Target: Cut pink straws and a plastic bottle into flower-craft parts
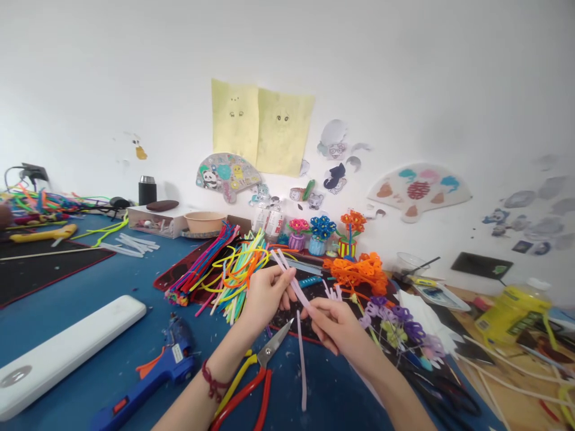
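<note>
Several pale lilac pipe cleaners point(302, 294) run in a slanted bunch between my two hands. My left hand point(265, 294) pinches the bunch near its upper end, with tips sticking out above the fingers. Lower down, my right hand point(335, 323) has its thumb and fingers closed on the same bunch. One more lilac pipe cleaner point(302, 368) points down below my hands; I cannot tell whether it is held or lies on the table. Scissors point(269, 352) with red and yellow handles lie partly open beside my left forearm. Short lilac pieces point(332, 291) show behind my right hand.
A blue glue gun point(168, 365) and a long white case point(67, 353) lie left. Ahead are bundled coloured pipe cleaners point(238, 269), orange flowers point(362, 272) and small potted flowers point(323, 230). Purple flowers point(399, 320), black scissors point(442, 386) and a yellow bottle point(514, 314) stand or lie right.
</note>
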{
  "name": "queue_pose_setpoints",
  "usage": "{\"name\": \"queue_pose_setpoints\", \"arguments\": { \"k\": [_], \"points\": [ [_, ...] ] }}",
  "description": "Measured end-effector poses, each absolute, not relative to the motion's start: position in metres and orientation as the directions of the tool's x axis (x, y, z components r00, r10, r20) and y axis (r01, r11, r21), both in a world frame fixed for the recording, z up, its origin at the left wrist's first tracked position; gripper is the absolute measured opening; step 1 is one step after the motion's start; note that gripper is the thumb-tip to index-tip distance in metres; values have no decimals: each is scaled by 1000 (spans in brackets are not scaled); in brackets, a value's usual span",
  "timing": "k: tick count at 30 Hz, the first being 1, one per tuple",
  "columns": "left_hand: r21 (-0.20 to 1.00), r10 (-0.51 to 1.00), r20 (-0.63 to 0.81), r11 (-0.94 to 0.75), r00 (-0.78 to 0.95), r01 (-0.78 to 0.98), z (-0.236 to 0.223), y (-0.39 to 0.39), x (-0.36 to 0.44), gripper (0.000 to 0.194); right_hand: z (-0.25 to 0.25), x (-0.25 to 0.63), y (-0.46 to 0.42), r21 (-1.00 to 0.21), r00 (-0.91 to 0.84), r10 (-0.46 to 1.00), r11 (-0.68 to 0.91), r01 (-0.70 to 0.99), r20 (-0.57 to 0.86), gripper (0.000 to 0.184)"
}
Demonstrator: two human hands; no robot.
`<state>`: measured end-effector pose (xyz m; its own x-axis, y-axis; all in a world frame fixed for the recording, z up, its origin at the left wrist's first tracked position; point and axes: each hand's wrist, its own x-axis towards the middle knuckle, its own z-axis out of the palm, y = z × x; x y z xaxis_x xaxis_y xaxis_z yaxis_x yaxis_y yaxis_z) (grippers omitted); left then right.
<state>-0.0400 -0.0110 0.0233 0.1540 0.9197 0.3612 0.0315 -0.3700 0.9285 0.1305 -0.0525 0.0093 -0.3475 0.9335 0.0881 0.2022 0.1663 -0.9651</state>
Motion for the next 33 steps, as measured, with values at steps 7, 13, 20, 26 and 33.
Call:
{"name": "queue_pose_setpoints", "arguments": {
  "k": [7, 13, 20, 26, 33],
  "points": [
    [944, 925, 326, -331, 197, -5, 25, -13, -38, 44, 5, 133, -49, -953, -316, 943, 188, 236, 107, 46],
    [946, 924, 316, -323, 217, -2, 25, -12, -39, 47, 3, 136, -47, -944, -305, 944, 208, 257, 126, 47],
    [949, 926, 311, -315, 212, -16, 24, -11, -39, 45, 2, 136, -46, -941, -314, 937, 235, 243, 153, 44],
    [947, 941, 316, -305, 125, -96, 26, -12, -38, 39, 7, 136, -49, -935, -304, 940, 238, 263, 154, 46],
    [941, 939, 326, -311, 108, -131, 30, -15, -39, 37, 5, 137, -48, -939, -313, 939, 226, 261, 139, 44]
  ]
}}
